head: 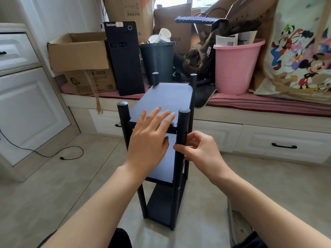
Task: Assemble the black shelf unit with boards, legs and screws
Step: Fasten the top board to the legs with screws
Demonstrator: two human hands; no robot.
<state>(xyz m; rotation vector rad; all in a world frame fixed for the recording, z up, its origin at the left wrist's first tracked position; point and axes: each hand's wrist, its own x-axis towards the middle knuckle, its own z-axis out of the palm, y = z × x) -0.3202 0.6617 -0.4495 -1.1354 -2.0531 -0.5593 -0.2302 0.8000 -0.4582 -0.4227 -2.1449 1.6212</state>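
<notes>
The black shelf unit (166,97) stands upright on the floor, with three boards stacked between round black legs. My left hand (150,138) lies flat, fingers straight, on the near edge of the top board. My right hand (198,149) grips the near right leg (182,126) just below that board, fingers and thumb curled round it. The near left leg (123,115) and two far legs rise above the top board. A small screw head (178,188) shows on the near right leg beside the middle board.
A window bench (250,111) with drawers runs behind the shelf, carrying cardboard boxes (78,51), a black computer tower (125,58), a dark bin (158,59) and a pink bucket (234,67). White cabinets (26,97) stand left. A black cable (62,156) lies on the tiled floor.
</notes>
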